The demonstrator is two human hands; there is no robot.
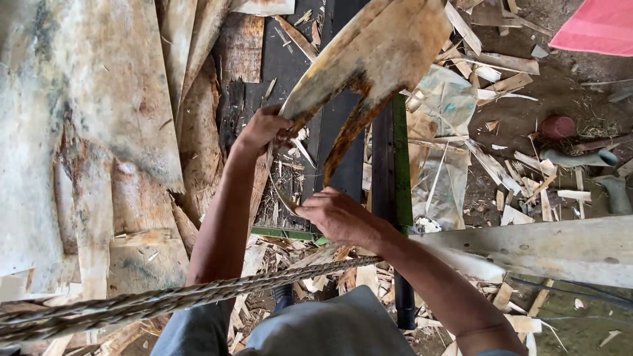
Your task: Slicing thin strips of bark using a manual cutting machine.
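We hold the split veneer sheet [369, 53] up over the dark surface [290, 59], left hand [264, 128] gripping its edge, right hand [336, 214] pinching a thin strip; the sorting looks only half done, with many scraps around.

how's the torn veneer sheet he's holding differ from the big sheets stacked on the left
The held veneer sheet is raised and tilted in the left hand, split into two prongs with rusty-orange edges. The stacked sheets lie flat, broader, greyer and blotchy. Both are thin, ragged wood.
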